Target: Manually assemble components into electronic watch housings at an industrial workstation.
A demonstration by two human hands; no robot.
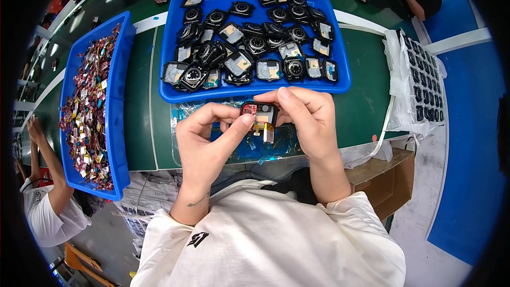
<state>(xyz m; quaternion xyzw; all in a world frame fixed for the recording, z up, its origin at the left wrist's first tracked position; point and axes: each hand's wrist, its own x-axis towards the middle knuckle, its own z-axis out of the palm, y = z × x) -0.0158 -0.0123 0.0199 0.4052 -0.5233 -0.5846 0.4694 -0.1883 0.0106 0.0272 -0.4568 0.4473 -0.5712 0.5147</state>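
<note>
Close to my body, both hands hold one black smartwatch case with its inside facing up. A red circuit board sits at the case's left side. From the case's lower edge hangs a small silver and yellow battery. My left hand is closed on the left side, its thumb pressed on the red board. The fingers of my right hand grip the case's upper right edge, thumb raised beside the index finger. Just beyond my hands, a blue tray holds many similar black watch cases.
At left stands a blue bin heaped with red circuit boards. Blue film scraps lie under my hands. On the right are a white tray of black parts and a cardboard box. A co-worker sits left.
</note>
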